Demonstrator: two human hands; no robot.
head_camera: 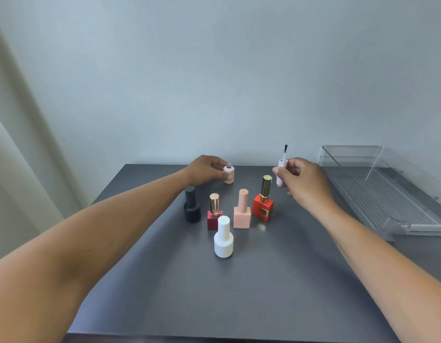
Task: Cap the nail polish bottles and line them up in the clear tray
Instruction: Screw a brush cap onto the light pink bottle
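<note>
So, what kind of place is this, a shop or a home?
Probably a home, though I cannot be sure: a plain dark table stands against a bare wall, a curtain hangs at the left, and only a few nail polish bottles and a clear tray are out.

Five capped bottles (223,237) stand clustered mid-table (264,293); the open bottle (228,174) behind them; the tray (387,194) right.
</note>
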